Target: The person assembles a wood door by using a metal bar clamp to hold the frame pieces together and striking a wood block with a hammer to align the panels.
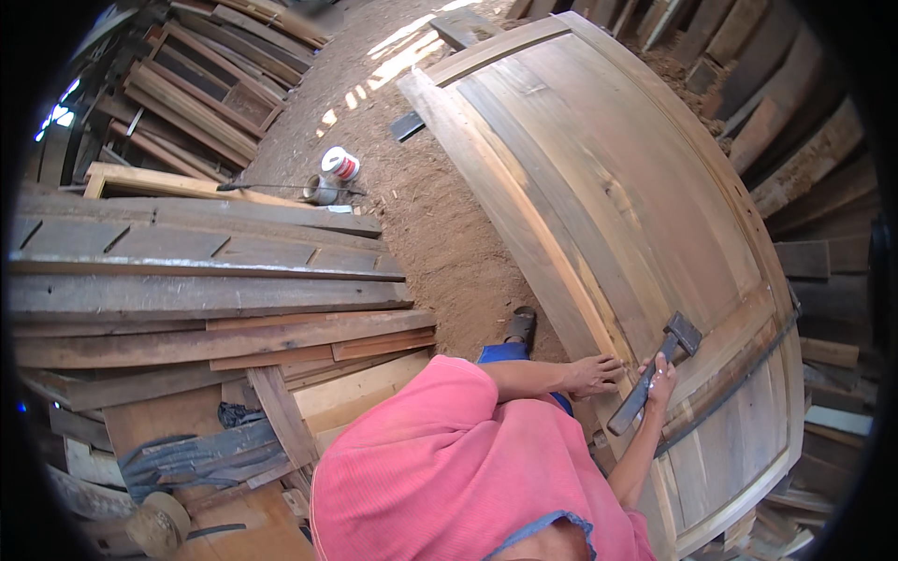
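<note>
A large wooden door with a framed panel lies before me, stretching away to the far right. Along its left part runs a narrow, lighter wood strip. My left hand rests palm down at the near end of this strip, fingers stretched out over the wood. Just right of it, my right hand is wrapped round the handle of a hammer. The hammer's dark head points away from me, above the door's surface. Whether a nail is under my left fingertips is too small to tell.
A dark metal bar crosses the door near its close end. Stacked planks fill the left side; more boards lean at the right. A white and red tub and a grey can stand on the sawdust-covered ground.
</note>
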Motion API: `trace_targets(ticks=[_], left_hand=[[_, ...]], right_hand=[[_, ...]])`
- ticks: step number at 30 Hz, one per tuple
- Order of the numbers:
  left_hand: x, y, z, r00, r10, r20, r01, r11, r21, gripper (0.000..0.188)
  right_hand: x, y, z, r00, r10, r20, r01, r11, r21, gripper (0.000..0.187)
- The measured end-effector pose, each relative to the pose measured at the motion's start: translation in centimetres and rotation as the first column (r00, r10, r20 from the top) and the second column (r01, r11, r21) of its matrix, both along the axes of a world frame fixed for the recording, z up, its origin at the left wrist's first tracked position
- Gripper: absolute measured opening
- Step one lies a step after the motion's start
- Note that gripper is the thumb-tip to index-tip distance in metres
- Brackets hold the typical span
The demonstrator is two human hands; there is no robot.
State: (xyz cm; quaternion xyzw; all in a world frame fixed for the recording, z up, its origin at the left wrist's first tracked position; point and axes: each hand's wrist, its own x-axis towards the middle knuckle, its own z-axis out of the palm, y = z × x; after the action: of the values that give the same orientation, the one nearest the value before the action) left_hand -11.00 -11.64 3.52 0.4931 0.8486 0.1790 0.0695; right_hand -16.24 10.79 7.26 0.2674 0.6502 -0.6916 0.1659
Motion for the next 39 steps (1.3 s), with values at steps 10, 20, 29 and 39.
trace_targets(ticks=[10,20,29,39], left_hand=[[6.4,-19.5,3.3,0.738,0.572,0.359,-0.577,0.810,-0.105,0.062],[20.3,-48.0,-6.8,-0.511,0.738,0.441,-0.739,-0.115,-0.664,0.036],[16.8,-56.9,-4.4,-0.572,0.533,0.623,-0.814,-0.274,-0.512,0.032],[16.8,-55.7,-11.8,-0.576,0.386,0.720,-0.817,-0.239,-0.525,0.030]], right_hand=[[-7.8,-10.6,-3.5,0.916,0.347,0.199,-0.397,0.724,0.565,0.044],[-7.8,-29.9,3.7,0.727,0.670,0.151,-0.281,0.090,0.956,0.041],[-14.6,-45.5,-2.3,0.359,0.929,0.093,-0.322,0.030,0.946,0.040],[-22.7,-64.7,1.5,0.337,0.942,-0.007,-0.514,0.190,0.837,0.047]])
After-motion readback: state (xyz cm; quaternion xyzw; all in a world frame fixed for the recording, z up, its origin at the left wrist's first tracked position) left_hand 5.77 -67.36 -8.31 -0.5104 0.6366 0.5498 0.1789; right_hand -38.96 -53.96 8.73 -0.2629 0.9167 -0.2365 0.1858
